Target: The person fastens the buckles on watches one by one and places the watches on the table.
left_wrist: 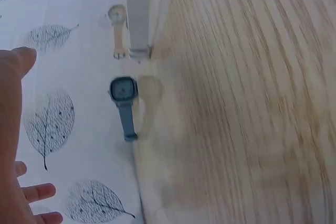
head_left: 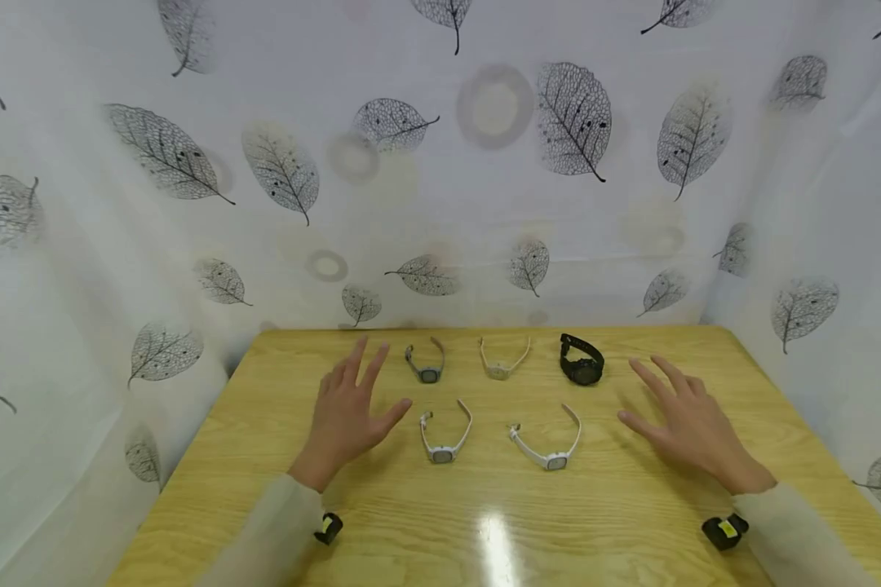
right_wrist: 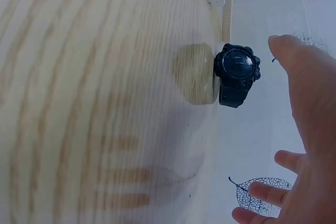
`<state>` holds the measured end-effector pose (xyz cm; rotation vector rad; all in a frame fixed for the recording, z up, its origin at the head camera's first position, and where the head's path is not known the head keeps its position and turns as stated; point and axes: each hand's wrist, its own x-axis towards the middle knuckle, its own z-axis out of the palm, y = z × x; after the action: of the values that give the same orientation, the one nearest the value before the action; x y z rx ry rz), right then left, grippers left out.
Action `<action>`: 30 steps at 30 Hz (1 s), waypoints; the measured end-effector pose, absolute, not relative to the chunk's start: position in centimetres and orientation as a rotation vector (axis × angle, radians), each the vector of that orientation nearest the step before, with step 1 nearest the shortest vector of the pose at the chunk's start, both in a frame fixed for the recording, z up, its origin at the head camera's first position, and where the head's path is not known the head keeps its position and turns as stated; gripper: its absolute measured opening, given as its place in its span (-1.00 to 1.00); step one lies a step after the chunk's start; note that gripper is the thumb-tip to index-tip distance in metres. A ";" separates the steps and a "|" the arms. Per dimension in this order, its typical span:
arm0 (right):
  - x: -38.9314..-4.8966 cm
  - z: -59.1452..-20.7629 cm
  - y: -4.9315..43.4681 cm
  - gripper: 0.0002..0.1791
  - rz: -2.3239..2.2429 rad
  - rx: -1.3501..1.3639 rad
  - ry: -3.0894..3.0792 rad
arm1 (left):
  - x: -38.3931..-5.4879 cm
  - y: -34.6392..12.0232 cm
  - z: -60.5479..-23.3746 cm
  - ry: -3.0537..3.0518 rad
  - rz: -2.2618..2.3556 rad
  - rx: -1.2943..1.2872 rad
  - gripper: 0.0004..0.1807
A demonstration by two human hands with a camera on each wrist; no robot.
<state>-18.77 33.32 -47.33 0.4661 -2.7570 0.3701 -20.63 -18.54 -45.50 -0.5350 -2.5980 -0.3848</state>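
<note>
Several wristwatches lie on the wooden table between my hands. In the back row are a grey-blue watch (head_left: 429,374), a beige watch (head_left: 498,371) and a chunky black watch (head_left: 586,372). Nearer to me are two white watches, the left white watch (head_left: 442,454) and the right white watch (head_left: 555,461), their straps spread open. My left hand (head_left: 348,412), fingers spread and holding nothing, hovers left of the grey-blue watch and left white watch. Over the right side, my right hand (head_left: 686,424) is also spread and bare, nearest the black watch (right_wrist: 238,66).
The wooden table (head_left: 426,522) ends at the back against a pale curtain (head_left: 448,204) printed with leaves, which also runs down both sides. Black wrist devices sit at both cuffs, such as the right device (head_left: 724,531).
</note>
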 end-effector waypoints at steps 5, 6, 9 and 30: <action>-18.4 -47.3 32.8 -0.01 0.413 0.472 -2.788 | -19.9 -17.0 -45.3 -2.591 -0.390 -0.566 0.06; -18.4 -47.3 32.7 -0.01 0.419 0.473 -2.795 | -19.8 -16.7 -45.2 -2.588 -0.397 -0.570 0.08; -18.4 -47.5 32.3 -0.02 0.442 0.481 -2.797 | -19.3 -15.6 -45.0 -2.574 -0.406 -0.583 0.12; -18.1 -47.6 29.0 -0.23 0.792 0.606 -2.800 | -15.4 -5.8 -44.1 -2.567 -0.619 -0.565 0.07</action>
<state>-18.06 28.98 -47.62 0.6064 -2.8002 0.7916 -15.42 -5.75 -44.12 -0.5654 -2.5667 -0.6188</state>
